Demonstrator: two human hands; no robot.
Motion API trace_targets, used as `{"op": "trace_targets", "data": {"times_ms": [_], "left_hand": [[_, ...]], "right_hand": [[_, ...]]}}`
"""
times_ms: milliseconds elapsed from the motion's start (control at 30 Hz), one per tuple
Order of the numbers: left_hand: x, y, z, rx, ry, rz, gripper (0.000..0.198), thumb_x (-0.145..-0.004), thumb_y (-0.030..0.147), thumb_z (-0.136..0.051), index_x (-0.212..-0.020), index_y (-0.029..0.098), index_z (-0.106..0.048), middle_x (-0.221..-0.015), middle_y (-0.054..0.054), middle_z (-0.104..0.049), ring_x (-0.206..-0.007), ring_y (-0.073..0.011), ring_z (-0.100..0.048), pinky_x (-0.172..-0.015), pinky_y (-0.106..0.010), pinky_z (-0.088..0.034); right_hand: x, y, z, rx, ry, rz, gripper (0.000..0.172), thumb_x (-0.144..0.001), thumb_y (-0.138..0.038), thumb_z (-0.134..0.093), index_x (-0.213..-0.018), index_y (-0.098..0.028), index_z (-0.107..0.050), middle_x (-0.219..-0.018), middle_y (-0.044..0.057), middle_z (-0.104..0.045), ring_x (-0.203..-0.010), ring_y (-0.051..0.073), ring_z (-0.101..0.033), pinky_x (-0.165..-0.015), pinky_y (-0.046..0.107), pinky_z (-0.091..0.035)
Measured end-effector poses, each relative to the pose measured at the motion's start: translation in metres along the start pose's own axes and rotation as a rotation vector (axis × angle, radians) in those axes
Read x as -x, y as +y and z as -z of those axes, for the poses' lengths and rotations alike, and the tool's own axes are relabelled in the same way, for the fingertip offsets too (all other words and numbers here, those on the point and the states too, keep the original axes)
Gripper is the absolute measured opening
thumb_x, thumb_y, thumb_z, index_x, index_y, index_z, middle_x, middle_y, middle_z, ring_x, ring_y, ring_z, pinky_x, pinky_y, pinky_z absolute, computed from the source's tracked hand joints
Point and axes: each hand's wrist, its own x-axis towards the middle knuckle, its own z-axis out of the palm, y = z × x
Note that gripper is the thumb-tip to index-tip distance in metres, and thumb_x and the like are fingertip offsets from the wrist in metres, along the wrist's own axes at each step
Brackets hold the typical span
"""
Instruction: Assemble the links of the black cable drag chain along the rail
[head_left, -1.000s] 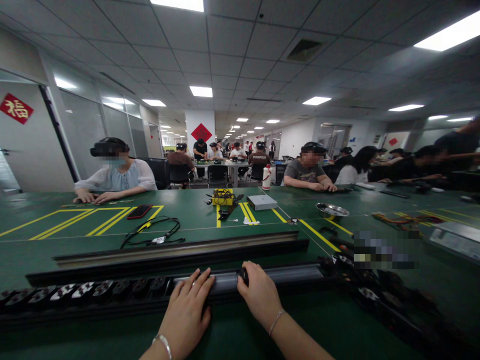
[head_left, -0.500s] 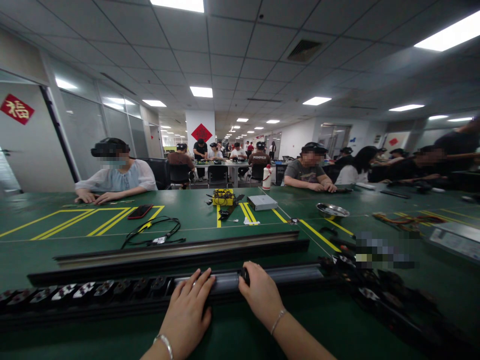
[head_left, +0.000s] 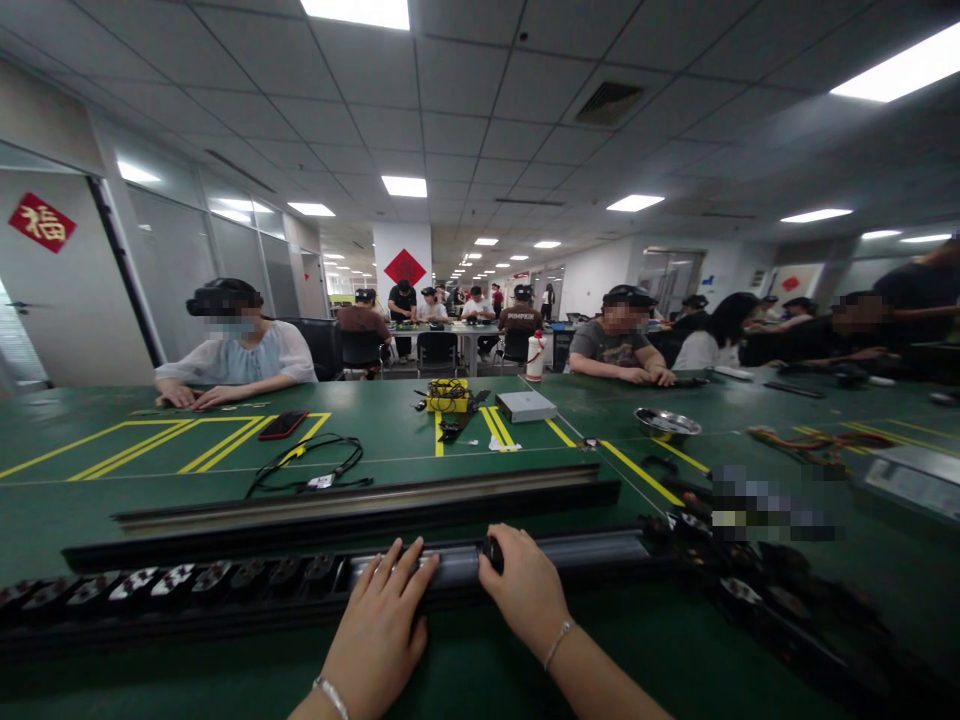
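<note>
A long black channel (head_left: pixel 600 547) lies across the table in front of me. Its left part holds a row of black socket modules (head_left: pixel 214 580), several of them with shiny faces. My left hand (head_left: pixel 379 630) rests over the channel, palm down with fingers stretched out, just right of the row. Further right, my right hand (head_left: pixel 529 590) is closed on a black module (head_left: pixel 491 553) inside the channel. Most of that module is hidden by my fingers. A dark heap of loose modules (head_left: pixel 787 600) lies at the right end of the channel.
Behind the channel lie two long black strips (head_left: pixel 360 497). Beyond them are a black cable (head_left: pixel 352 455), a phone (head_left: pixel 283 425), a yellow box (head_left: pixel 447 400), a silver box (head_left: pixel 526 405) and a metal bowl (head_left: pixel 667 425). People sit across the green table (head_left: pixel 420 660).
Both hands keep nearly the same places on the channel and module. The fingers of my left hand are slightly more spread, and the whole view has shifted a little.
</note>
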Motion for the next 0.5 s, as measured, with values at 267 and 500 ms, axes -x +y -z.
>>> {"op": "trace_targets", "data": {"times_ms": [267, 500], "left_hand": [[0.0004, -0.0002, 0.0024, 0.005, -0.006, 0.002, 0.062, -0.070, 0.012, -0.044, -0.128, 0.033, -0.039, -0.139, 0.002, -0.036, -0.129, -0.0227, -0.028, -0.104, -0.044, -0.027], [0.0007, -0.0011, -0.0010, 0.000, 0.006, -0.007, 0.062, -0.070, 0.012, -0.045, -0.128, 0.033, -0.038, -0.139, 0.003, -0.035, -0.129, -0.0226, -0.028, -0.104, -0.044, -0.027]], "right_hand": [[0.0003, 0.0016, -0.0003, -0.015, -0.010, 0.002, 0.019, -0.075, -0.023, -0.047, -0.088, -0.021, -0.060, -0.096, 0.003, -0.062, -0.094, 0.018, -0.054, -0.088, 0.029, -0.035], [0.0003, 0.0024, -0.0010, -0.024, -0.019, 0.004, 0.018, -0.075, -0.022, -0.046, -0.088, -0.020, -0.059, -0.098, 0.004, -0.062, -0.095, 0.018, -0.054, -0.092, 0.030, -0.032]]}}
